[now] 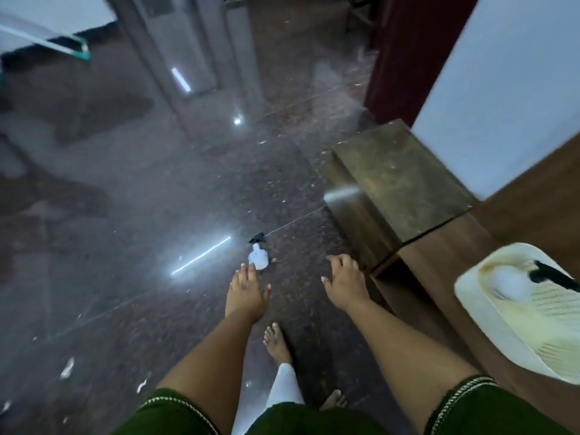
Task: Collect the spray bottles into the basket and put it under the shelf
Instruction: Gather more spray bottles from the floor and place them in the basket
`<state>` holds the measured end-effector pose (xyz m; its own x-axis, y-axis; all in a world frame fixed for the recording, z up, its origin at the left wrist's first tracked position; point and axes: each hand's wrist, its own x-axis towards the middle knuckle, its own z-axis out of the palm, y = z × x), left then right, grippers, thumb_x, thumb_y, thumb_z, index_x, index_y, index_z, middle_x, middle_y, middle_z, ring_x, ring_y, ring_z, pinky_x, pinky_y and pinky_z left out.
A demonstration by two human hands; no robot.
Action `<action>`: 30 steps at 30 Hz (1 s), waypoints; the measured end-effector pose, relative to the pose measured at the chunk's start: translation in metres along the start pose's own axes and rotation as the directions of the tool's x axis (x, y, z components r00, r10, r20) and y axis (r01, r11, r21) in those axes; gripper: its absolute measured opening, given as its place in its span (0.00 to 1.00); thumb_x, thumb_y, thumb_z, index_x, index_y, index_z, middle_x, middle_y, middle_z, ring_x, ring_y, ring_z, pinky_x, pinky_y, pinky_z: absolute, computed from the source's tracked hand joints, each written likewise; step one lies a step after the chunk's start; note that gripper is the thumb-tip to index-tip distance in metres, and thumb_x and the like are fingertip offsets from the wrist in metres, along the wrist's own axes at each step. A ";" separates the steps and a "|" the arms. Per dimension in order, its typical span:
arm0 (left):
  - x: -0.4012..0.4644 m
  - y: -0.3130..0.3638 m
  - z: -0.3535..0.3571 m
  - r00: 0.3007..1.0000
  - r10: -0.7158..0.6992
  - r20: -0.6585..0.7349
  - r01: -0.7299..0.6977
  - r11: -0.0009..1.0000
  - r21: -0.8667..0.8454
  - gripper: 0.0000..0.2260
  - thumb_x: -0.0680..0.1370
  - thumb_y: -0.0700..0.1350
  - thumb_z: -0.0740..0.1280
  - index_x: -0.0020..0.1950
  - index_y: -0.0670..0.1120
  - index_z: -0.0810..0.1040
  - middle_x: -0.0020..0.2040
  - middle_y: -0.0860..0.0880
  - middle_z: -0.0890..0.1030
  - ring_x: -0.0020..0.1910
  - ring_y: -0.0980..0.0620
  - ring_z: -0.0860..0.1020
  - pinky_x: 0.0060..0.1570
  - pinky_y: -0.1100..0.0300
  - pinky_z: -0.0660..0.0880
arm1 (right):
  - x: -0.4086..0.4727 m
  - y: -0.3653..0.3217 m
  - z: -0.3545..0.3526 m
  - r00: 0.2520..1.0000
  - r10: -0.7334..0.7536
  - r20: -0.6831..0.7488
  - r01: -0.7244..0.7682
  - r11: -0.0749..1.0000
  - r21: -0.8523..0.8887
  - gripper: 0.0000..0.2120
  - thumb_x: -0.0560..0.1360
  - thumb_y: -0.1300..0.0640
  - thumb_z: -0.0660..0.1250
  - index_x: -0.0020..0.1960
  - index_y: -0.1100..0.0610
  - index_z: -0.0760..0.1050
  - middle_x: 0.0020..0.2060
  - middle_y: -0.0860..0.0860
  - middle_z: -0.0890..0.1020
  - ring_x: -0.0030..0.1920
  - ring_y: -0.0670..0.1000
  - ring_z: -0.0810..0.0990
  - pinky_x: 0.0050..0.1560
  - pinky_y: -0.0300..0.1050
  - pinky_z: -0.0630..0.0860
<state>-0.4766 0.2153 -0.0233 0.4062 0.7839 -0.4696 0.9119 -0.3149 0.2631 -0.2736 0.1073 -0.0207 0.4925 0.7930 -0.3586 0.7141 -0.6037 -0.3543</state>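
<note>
Bottle lay on floor just beyond left hand, fingers released, empty; right hand same. Basket sat near right w/ another inside. Best grab round the body, not the trigger.

Glossy stone floor; wood shelf; plastic spray bottle.

White spray bottle with black trigger head on dark speckled brown-grey floor; cream basket holding a white bottle with black nozzle; dark green sleeves with pale braided trim; brown wooden shelf
</note>
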 end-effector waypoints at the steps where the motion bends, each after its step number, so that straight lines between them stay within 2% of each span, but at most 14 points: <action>1: 0.001 -0.018 -0.004 0.998 -0.059 -0.003 0.059 0.998 -0.028 0.33 0.81 0.56 0.56 0.79 0.43 0.48 0.79 0.42 0.52 0.78 0.41 0.53 0.75 0.46 0.58 | 0.010 -0.014 0.006 0.999 -0.023 0.023 0.023 1.000 -0.009 0.25 0.77 0.48 0.62 0.72 0.53 0.62 0.67 0.55 0.67 0.67 0.57 0.67 0.64 0.54 0.71; 6: 0.029 -0.079 -0.017 0.960 -0.281 0.002 0.275 0.940 -0.203 0.33 0.81 0.57 0.55 0.79 0.43 0.47 0.79 0.42 0.52 0.77 0.40 0.52 0.73 0.44 0.59 | 0.066 -0.081 0.038 0.988 -0.087 0.131 0.089 0.996 -0.005 0.25 0.77 0.49 0.62 0.72 0.53 0.62 0.67 0.55 0.66 0.68 0.58 0.65 0.66 0.56 0.69; 11: 0.088 -0.111 -0.016 0.897 -0.432 0.096 0.430 0.798 -0.422 0.32 0.81 0.57 0.56 0.79 0.43 0.48 0.79 0.41 0.53 0.78 0.40 0.49 0.74 0.44 0.56 | 0.140 -0.124 0.072 0.974 -0.144 0.178 0.154 0.987 -0.043 0.26 0.76 0.50 0.64 0.72 0.53 0.62 0.67 0.56 0.67 0.68 0.58 0.65 0.67 0.55 0.67; 16: 0.173 -0.129 0.000 0.882 -0.458 0.111 0.433 0.696 -0.572 0.29 0.81 0.55 0.58 0.77 0.43 0.56 0.77 0.40 0.60 0.76 0.39 0.57 0.72 0.43 0.60 | 0.226 -0.147 0.114 0.972 -0.103 0.211 0.115 0.992 -0.043 0.27 0.76 0.48 0.64 0.71 0.54 0.62 0.67 0.57 0.67 0.68 0.59 0.66 0.67 0.56 0.67; 19: 0.233 -0.135 0.017 0.864 -0.469 0.183 0.470 0.623 -0.625 0.29 0.80 0.56 0.58 0.76 0.41 0.57 0.76 0.39 0.62 0.74 0.38 0.61 0.71 0.44 0.63 | 0.280 -0.153 0.149 0.976 -0.083 0.204 0.090 0.996 -0.026 0.25 0.77 0.47 0.62 0.71 0.54 0.63 0.67 0.57 0.66 0.68 0.58 0.65 0.67 0.56 0.67; 24: 0.319 -0.155 0.097 0.844 -0.446 0.298 0.526 0.584 -0.618 0.31 0.80 0.56 0.58 0.76 0.39 0.57 0.76 0.37 0.61 0.73 0.37 0.63 0.69 0.46 0.64 | 0.360 -0.150 0.240 0.968 -0.098 0.231 0.110 0.993 -0.039 0.23 0.79 0.47 0.58 0.70 0.55 0.64 0.67 0.56 0.67 0.68 0.58 0.65 0.67 0.56 0.66; 26: 0.349 -0.170 0.136 0.783 -0.504 0.365 0.605 0.479 -0.636 0.32 0.80 0.56 0.59 0.76 0.37 0.55 0.76 0.36 0.61 0.73 0.36 0.63 0.69 0.47 0.65 | 0.392 -0.147 0.283 0.960 -0.116 0.256 0.129 0.991 -0.037 0.22 0.79 0.48 0.59 0.70 0.56 0.64 0.67 0.57 0.66 0.68 0.58 0.65 0.67 0.55 0.66; 27: 0.365 -0.177 0.156 0.737 -0.539 0.408 0.648 0.390 -0.654 0.34 0.80 0.57 0.59 0.76 0.36 0.55 0.75 0.36 0.62 0.72 0.35 0.65 0.69 0.46 0.67 | 0.408 -0.143 0.304 0.956 -0.115 0.271 0.131 0.991 -0.040 0.22 0.79 0.48 0.59 0.70 0.56 0.64 0.67 0.57 0.66 0.68 0.58 0.65 0.67 0.55 0.66; 30: 0.414 -0.198 0.210 0.594 -0.579 0.559 0.709 0.049 -0.703 0.34 0.77 0.59 0.62 0.74 0.36 0.61 0.71 0.36 0.69 0.65 0.34 0.73 0.62 0.41 0.74 | 0.452 -0.127 0.364 0.943 -0.098 0.318 0.123 0.990 -0.062 0.23 0.80 0.48 0.57 0.71 0.56 0.62 0.69 0.57 0.64 0.69 0.58 0.64 0.68 0.56 0.66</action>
<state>-0.4763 0.4899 -0.4466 -0.2542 0.3490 -0.9020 0.2919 0.9168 0.2725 -0.3225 0.5125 -0.4518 0.2368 0.7809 -0.5780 0.7991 -0.4949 -0.3413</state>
